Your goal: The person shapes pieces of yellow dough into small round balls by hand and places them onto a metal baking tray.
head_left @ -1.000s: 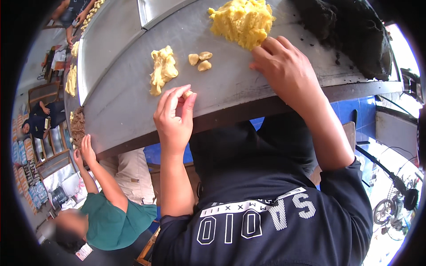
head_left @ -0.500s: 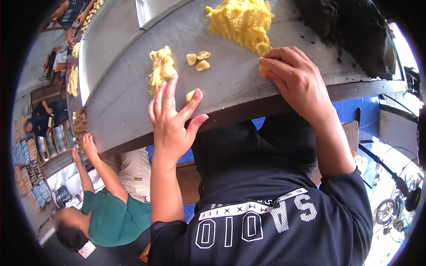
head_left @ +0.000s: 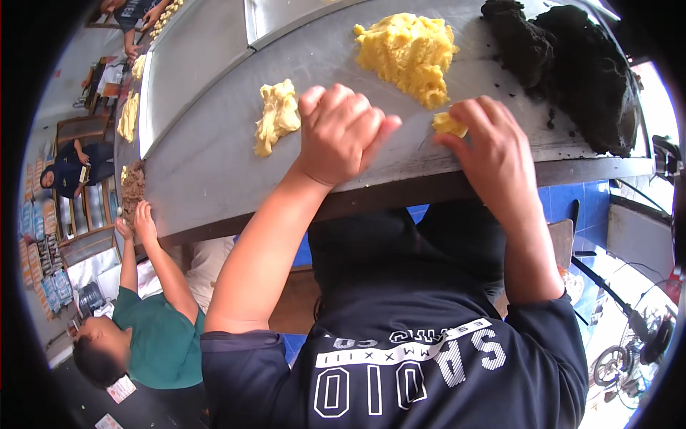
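My left hand (head_left: 346,134) is over the metal table, its fingers curled in and its thumb sticking out to the right. Whatever it may hold is hidden under the palm. My right hand (head_left: 493,146) pinches a small piece of yellow dough (head_left: 447,124) between thumb and fingers, near the table's front edge. Just beyond it lies a big rough mound of the same yellow dough (head_left: 407,53). A smaller, paler lump of dough (head_left: 277,116) rests left of my left hand. The small pale dough pieces seen earlier do not show now; my left hand covers that spot.
A large black mass of dough-like stuff (head_left: 586,79) lies at the table's right end, with crumbs around it. Metal trays (head_left: 207,61) stand at the far left. A co-worker in a green shirt (head_left: 161,343) handles a brown mass (head_left: 133,189) at the left.
My left hand has moved right and its spread fingers have curled in. My right hand has drawn slightly away from the big mound, with the yellow piece now apart from it.
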A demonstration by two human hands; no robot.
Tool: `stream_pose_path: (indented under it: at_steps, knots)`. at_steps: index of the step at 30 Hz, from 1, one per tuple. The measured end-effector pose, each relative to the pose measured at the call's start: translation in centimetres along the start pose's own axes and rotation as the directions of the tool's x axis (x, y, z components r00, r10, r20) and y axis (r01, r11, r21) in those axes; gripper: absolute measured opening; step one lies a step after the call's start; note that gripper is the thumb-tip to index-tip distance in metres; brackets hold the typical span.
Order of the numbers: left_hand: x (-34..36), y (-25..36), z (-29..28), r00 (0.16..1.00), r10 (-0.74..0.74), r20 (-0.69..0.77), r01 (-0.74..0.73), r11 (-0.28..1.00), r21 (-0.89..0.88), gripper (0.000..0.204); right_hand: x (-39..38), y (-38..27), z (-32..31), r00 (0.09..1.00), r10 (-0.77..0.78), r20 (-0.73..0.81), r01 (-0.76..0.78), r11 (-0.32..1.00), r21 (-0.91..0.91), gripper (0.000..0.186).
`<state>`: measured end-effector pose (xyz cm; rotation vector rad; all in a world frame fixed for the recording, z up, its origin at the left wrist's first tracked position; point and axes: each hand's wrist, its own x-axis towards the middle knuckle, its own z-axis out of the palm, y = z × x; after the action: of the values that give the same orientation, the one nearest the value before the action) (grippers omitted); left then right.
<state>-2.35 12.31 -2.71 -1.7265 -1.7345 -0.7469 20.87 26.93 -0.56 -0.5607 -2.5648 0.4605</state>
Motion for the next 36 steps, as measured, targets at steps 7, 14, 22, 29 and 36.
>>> stream_pose_path:
  at_steps: [7, 14, 22, 29, 36]
  knots:
    - [0.0, 0.5, 0.3, 0.99, 0.143, -0.002, -0.143, 0.989, -0.042, 0.027, 1.5, 0.4, 1.0, 0.982, -0.189, 0.031, 0.188, 0.982, 0.024, 0.015]
    - [-0.5, 0.0, -0.5, 0.956, -0.295, -0.002, 0.26, 0.844, -0.469, 0.031, 2.4, -1.7, 1.1, 0.985, -0.138, 0.105, 0.143, 0.988, -0.05, 0.016]
    - [-6.9, 2.8, -10.1, 0.827, -0.504, 0.247, 0.441, 0.856, 0.269, 0.018, -0.9, -0.5, -1.0, 0.998, -0.055, 0.003, 0.055, 0.996, 0.074, 0.022]
    - [-8.0, 4.2, -8.7, 0.698, -0.706, 0.119, 0.708, 0.706, 0.033, 0.014, 2.2, -4.0, 0.0, 0.981, -0.189, 0.052, 0.167, 0.943, 0.289, 0.033]
    - [-7.6, 4.5, -8.3, 0.687, -0.698, 0.202, 0.717, 0.697, -0.026, 0.014, 4.9, -5.6, 2.3, 0.904, -0.381, 0.194, 0.308, 0.894, 0.325, 0.026]
